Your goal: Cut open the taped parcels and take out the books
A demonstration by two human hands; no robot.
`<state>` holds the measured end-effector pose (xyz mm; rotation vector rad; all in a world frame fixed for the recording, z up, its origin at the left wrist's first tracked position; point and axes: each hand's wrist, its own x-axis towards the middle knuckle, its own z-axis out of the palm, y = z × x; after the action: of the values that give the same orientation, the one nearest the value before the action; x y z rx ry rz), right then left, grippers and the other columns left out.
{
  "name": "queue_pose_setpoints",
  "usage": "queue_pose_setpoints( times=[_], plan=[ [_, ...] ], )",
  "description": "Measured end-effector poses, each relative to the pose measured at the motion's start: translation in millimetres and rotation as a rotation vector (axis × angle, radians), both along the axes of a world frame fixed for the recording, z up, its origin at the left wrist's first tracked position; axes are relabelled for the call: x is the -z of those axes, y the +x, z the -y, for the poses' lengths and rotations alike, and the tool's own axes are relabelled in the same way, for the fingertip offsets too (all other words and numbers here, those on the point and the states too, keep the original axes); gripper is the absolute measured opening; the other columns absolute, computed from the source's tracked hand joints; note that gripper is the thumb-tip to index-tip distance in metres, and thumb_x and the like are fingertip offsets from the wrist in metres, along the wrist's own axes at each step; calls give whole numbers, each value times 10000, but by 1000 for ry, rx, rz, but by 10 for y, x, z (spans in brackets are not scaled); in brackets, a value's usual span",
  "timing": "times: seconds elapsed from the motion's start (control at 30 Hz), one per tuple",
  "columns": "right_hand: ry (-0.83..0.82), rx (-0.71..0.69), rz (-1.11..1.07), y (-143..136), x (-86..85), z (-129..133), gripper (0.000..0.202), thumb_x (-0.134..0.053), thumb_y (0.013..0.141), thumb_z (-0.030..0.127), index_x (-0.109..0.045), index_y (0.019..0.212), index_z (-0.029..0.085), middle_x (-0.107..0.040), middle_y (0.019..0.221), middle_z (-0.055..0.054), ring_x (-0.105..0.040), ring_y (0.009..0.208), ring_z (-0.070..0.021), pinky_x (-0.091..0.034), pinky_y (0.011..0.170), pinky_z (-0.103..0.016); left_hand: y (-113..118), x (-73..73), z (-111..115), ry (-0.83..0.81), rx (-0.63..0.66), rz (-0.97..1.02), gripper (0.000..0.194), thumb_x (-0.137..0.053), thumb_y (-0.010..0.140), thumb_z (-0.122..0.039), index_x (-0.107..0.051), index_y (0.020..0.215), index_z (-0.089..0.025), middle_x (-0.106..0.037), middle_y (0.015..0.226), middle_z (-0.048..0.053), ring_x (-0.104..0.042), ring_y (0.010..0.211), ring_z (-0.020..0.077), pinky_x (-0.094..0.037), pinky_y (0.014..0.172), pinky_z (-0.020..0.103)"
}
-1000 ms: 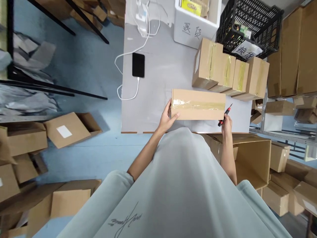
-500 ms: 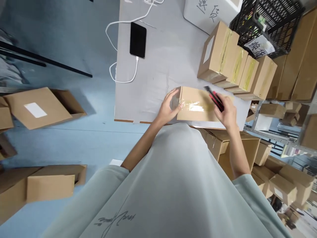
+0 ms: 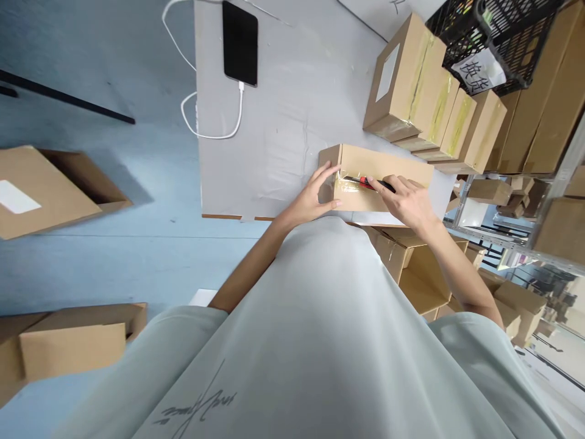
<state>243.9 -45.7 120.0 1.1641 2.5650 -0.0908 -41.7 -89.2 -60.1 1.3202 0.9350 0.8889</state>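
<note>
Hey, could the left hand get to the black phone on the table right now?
Probably yes: the left hand only steadies the box, and the tabletop toward the phone looks clear.

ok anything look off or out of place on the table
The white cable plugged into the black phone loops out past the left edge of the table, where it might snag. Nothing looks spilled or damaged there.

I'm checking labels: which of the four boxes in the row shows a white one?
The leftmost box; its white label faces left; the other three show none.
</note>
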Motion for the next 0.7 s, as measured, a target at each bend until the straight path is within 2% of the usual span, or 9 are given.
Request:
queue_pose_setpoints(
  times=[0.27, 0.5, 0.6, 0.7],
  plan=[
    [-27, -15, 60, -102, -37, 49, 661, -501, 1154, 159, -496, 1786, 352, -770, 1365, -107, -679, 1091, -252, -525, 887, -356, 15, 35, 7, 5, 0, 7, 1032, -845, 942, -795, -443, 1804, -397, -318, 1934, 93, -235, 1816, 453, -242, 1479, 688],
    [-34, -114, 134, -279, -218, 67, 713, -458, 1160, 153, -360, 1850, 301, -764, 1383, -141, -643, 1128, -304, -484, 903, -418, 4, 58, -4, 12, 11, -18, 1040, -832, 955, -792, -432, 1816, -369, -316, 1933, 114, -269, 1807, 447, -269, 1475, 672],
    [-40, -153, 135, -382, -250, 21, 713, -448, 1168, 187, -315, 1864, 271, -762, 1382, -157, -634, 1149, -325, -476, 911, -444, -9, 43, -3, 3, 12, -28, 1060, -839, 932, -818, -453, 1805, -357, -333, 1926, 119, -269, 1804, 458, -261, 1474, 680],
    [-39, -192, 122, -430, -239, -91, 670, -436, 1189, 221, -341, 1849, 282, -764, 1315, -145, -624, 1126, -325, -462, 890, -446, -24, 18, -5, -13, 6, -43, 1059, -831, 931, -831, -459, 1801, -355, -351, 1920, 114, -268, 1804, 459, -249, 1478, 675]
  ],
)
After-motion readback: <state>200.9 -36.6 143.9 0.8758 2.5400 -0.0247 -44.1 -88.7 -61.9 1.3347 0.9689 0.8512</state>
